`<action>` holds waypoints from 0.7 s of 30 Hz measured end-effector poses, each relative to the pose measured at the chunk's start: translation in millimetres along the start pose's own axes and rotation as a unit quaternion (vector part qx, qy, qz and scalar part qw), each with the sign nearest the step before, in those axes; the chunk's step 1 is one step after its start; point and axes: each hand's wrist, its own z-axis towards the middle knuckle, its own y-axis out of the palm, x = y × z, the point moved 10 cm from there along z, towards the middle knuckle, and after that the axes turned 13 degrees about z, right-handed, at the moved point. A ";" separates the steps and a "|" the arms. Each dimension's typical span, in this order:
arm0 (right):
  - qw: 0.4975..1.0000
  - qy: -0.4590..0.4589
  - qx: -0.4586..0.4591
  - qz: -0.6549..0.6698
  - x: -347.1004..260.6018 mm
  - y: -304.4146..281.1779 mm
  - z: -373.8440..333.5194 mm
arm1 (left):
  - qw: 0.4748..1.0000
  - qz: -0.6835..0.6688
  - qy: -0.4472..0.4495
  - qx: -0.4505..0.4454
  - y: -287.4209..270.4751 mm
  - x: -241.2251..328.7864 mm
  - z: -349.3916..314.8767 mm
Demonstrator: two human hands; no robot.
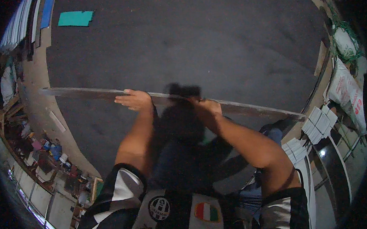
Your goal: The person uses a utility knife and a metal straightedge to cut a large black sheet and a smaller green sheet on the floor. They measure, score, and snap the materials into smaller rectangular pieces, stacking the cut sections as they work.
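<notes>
From the head view I see a long, thin, flat strip (248, 108) running across the middle of the frame, its long axis going from the left edge down toward the right, over a wide dark sheet (188, 40) that fills the upper part. My left hand (134, 100) sits on the strip left of centre, fingers (123, 101) curled over its near edge and holding it. My right hand (207, 106) rests on the strip just right of centre, partly blurred by a dark smear, so I cannot tell how its fingers close. Both forearms reach up from the lower edge, elbows bent, the hands close together near the strip's middle
</notes>
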 end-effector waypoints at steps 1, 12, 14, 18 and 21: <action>1.000 -0.019 -0.002 -0.017 -4.1 -21.2 -16.0 | 1.000 0.011 -0.008 0.000 2.3 -4.2 1.4; 0.983 0.017 0.002 -0.184 135.6 -58.1 -92.2 | 0.999 0.008 -0.029 -0.033 19.5 -16.8 10.1; 0.980 0.009 0.015 -0.196 159.9 -61.2 -102.1 | 0.998 0.004 -0.036 -0.049 8.6 -8.4 4.4; 0.978 0.028 0.010 -0.205 197.4 -73.2 -124.0 | 0.995 0.102 0.015 -0.016 41.1 -39.0 38.6; 0.979 0.035 0.010 -0.201 219.9 -86.5 -139.2 | 0.999 0.043 0.025 0.002 38.7 -43.1 47.6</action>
